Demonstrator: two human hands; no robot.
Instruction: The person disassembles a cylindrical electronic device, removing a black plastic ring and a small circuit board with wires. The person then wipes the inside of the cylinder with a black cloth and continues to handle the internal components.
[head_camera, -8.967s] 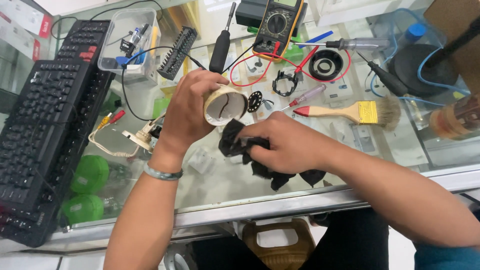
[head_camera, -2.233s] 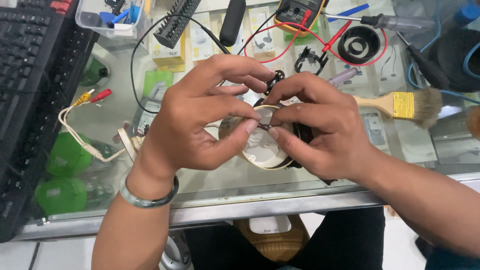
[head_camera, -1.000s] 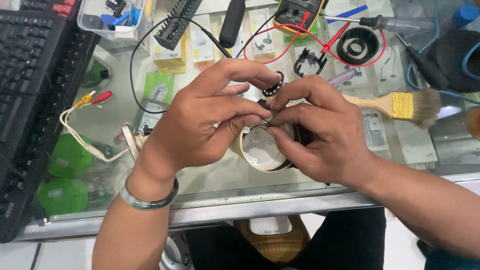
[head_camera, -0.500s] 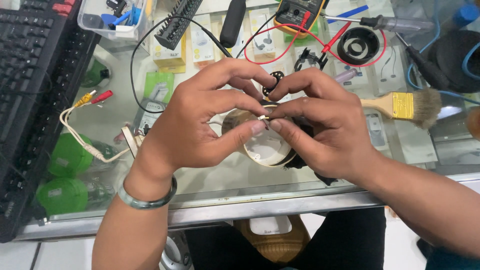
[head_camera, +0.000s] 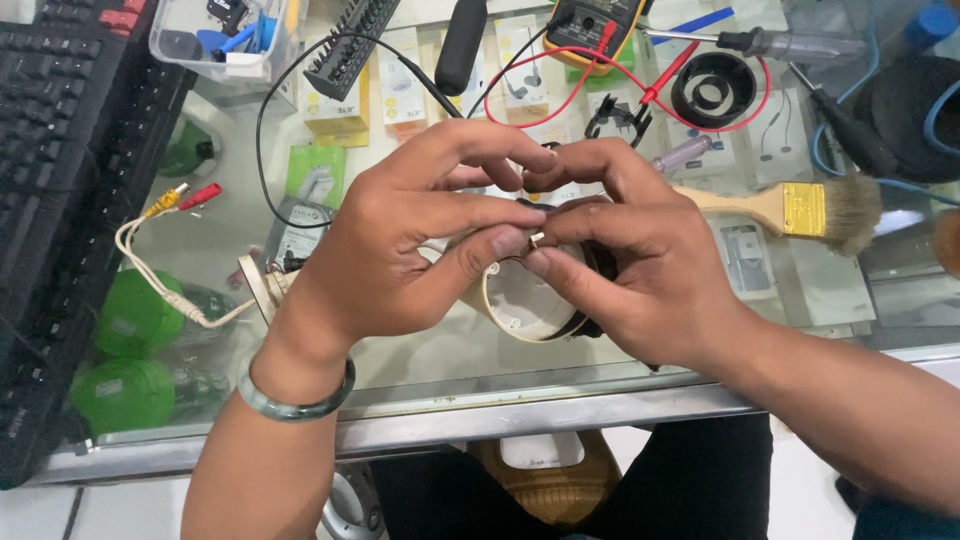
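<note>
Glass-topped display counter (head_camera: 420, 370) with a metal front edge, seen from above; boxed goods and green round packages lie beneath the glass. Black computer keyboard (head_camera: 70, 180) along the left edge of the counter. Left hand (head_camera: 400, 250), a pale green bangle (head_camera: 295, 400) on its wrist, and right hand (head_camera: 640, 270) meet fingertip to fingertip above the middle of the counter, thumbs and forefingers pressed together in a pinch on a small metallic part at their junction, too small to identify. Cream-coloured round roll of tape (head_camera: 525, 300) sits directly under the 2 hands, partly hidden by the fingers; whether it rests on the glass or is held cannot be told. Wooden-handled flat paintbrush (head_camera: 790, 205) lies to the right of the hands. Black ring-shaped plastic part (head_camera: 712, 90), yellow-and-black multimeter (head_camera: 590, 20) with red leads, and clear plastic tray (head_camera: 215, 40) of small parts occupy the far side.
</note>
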